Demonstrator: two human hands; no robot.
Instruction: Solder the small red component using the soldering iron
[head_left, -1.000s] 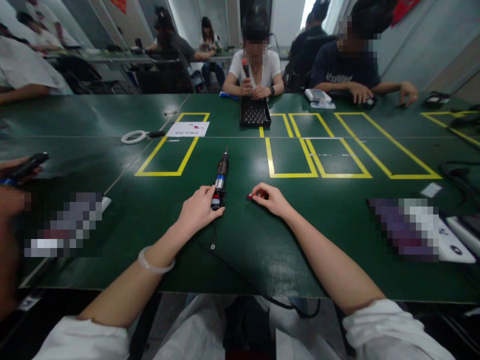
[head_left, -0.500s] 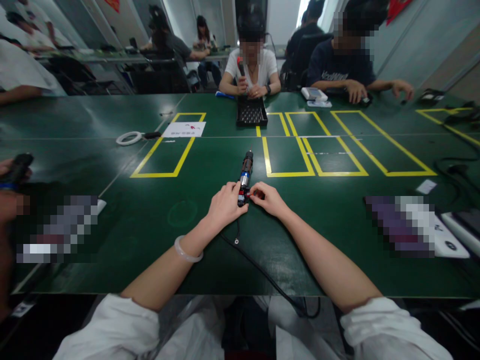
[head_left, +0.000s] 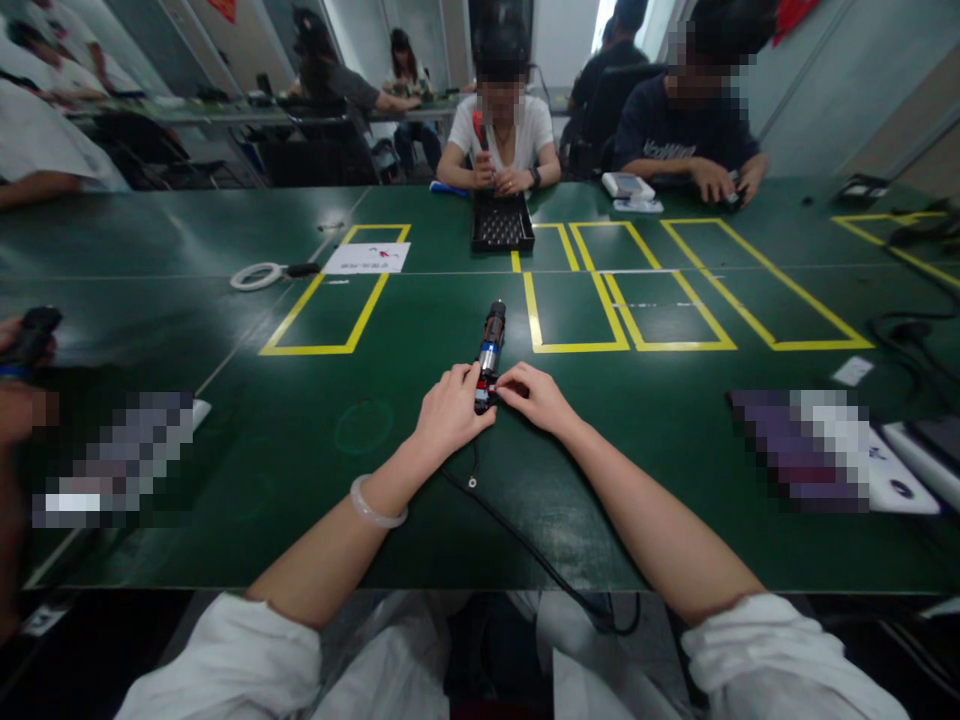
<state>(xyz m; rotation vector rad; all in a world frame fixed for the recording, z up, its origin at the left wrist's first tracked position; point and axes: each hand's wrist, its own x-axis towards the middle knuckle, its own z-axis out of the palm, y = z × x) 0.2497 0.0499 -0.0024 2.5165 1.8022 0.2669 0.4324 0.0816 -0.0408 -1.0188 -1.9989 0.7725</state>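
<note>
The green table point(head_left: 637, 430) spreads out in front of you, with a seated co-worker point(head_left: 540, 150) on its far side. Yellow tape outlines point(head_left: 307, 350) mark its surface, and a black tray point(head_left: 502, 243) stands beyond your work, in front of that person. Your two hands come in low from either side and nearly meet in the middle.

Between them lies a slim cylindrical tool point(head_left: 491, 345), straight ahead of you. Its long axis runs away from you, leaning slightly right at the far end; the narrow tip points toward the tray and the thicker rear end sits at your fingers. Whether it rests fully on the surface or is slightly raised, you can't tell from here.

Your left hand point(head_left: 454, 405) is closed around that rear end, fingers along the left side and thumb across the near end. Your right hand point(head_left: 536, 395) comes at the same end from the right, its bent thumb and forefinger close together against the side. Both hands touch the tool, so neither is nearer, but the left has more of it. The front half stays free beyond both hands.

Smallest, a bit of red point(head_left: 481, 384) shows between your hands; you can't tell whether the right fingertips pinch anything.
</note>
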